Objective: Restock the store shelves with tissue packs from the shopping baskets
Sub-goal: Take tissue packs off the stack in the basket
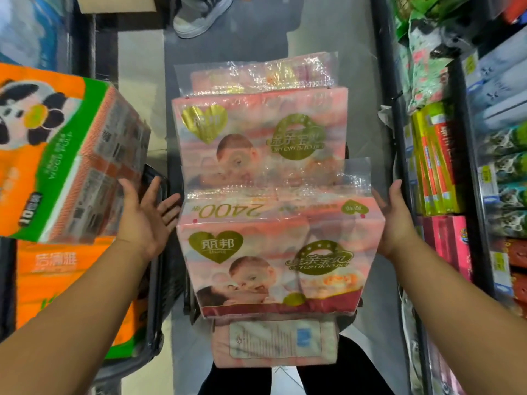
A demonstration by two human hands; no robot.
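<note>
Two pink tissue packs with gold hearts stand one behind the other in a dark basket (pixel 190 306) in the aisle: the near pack (pixel 273 260) and the far pack (pixel 256 132). A third pink pack (pixel 275 343) lies flat below them. My left hand (pixel 145 218) is spread open just left of the near pack, fingers pointing at it, not touching. My right hand (pixel 395 223) presses flat against the near pack's right side. An orange and green panda pack (pixel 65 155) sits tilted on top of an orange pack (pixel 68 283) in a second basket (pixel 155 315) at the left.
Shelves at the right (pixel 462 166) hold green, yellow, red and blue packaged goods. Another person's grey shoe (pixel 199 18) stands on the floor ahead. A cardboard box (pixel 114 2) and blue packs are at the upper left.
</note>
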